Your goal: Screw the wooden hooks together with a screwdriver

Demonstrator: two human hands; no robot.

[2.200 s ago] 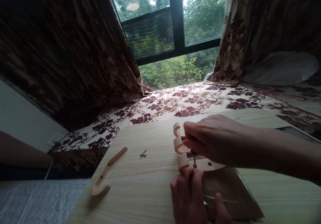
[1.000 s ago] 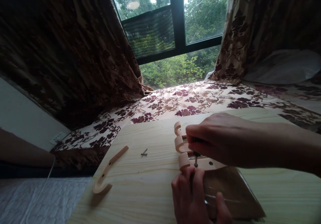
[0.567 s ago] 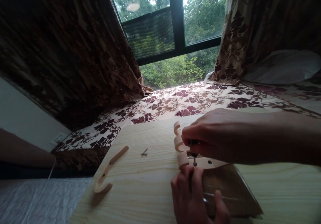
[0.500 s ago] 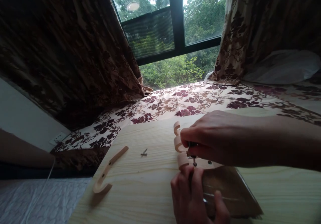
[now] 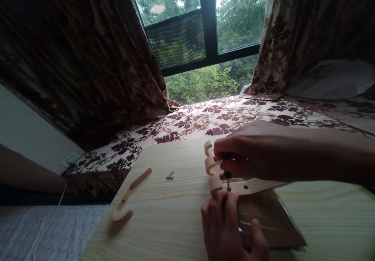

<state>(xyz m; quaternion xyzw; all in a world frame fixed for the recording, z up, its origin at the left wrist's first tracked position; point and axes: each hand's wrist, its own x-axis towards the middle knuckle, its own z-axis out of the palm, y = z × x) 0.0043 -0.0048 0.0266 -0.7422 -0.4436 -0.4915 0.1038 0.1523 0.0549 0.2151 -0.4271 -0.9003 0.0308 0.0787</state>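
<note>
My right hand (image 5: 249,150) is closed around the dark handle of a screwdriver (image 5: 227,174). The screwdriver stands upright, its thin shaft reaching a hole in the nearest curved wooden hook (image 5: 238,189). A second hole shows farther right on that hook. Below it, my left hand (image 5: 221,228) grips a brown board (image 5: 271,218) with a shiny, film-like surface, fingertips against the hook's edge and thumb on the board. Two more curled hooks (image 5: 210,165) are lined up behind, partly hidden by my right hand.
A loose wooden hook (image 5: 125,198) with two holes lies at the left of the pale wooden table (image 5: 164,229). Small screws (image 5: 170,176) lie between it and my hands. Beyond the table are a floral-covered ledge (image 5: 193,120), patterned curtains (image 5: 111,58) and a window.
My right hand has shifted slightly upward and turned on the screwdriver, showing more of its handle and shaft. The left hand stays on the board. The view has shifted slightly.
</note>
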